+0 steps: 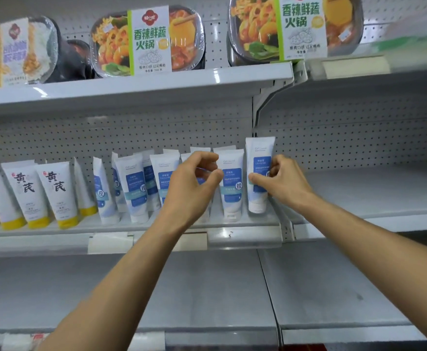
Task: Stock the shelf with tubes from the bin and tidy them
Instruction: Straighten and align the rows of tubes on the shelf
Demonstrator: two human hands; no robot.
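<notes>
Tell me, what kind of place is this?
Probably a shop: metal shelves hold rows of matching tubes facing out, packaged meals sit above, and label strips run along the front edge.

Left of the upright post (254, 117): roughly eleven blue-label tubes (135, 188) in two rows, six up front, five or so behind, a couple half hidden so can't swear to it. Further left of the post, five yellow-cap tubes (55, 196) at least. Above the post, four meal trays (146, 41) — three to its left, one up and to its right.
</notes>
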